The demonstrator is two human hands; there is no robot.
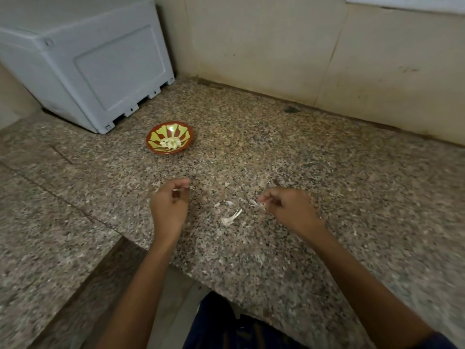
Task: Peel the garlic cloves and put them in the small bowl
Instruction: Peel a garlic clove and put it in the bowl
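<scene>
— How many garlic cloves can be counted, and where are they?

— One pale heap of peeled cloves is seen inside the small bowl; the single cloves cannot be counted, since they are blurred together. The heap is stretched left to right across the near half of the bowl.

— And the bowl?

— One is seen, red with yellow-green wedges, set on the granite counter, far from the hands and a little to the left.

— How are the hands held?

— Two are in view. The left hand is curled, thumb and fingers brought together on a small pale piece that cannot be identified. The right hand is curled too, and a thin whitish scrap is pinched at its fingertips, pointing left.

— What lies between them?

— Several scraps of garlic skin are scattered on the counter; the largest is a long strip slanted from near-left to far-right.

— Anything farther out?

— One grey plastic box is set at the far left, against the tiled wall.
</scene>
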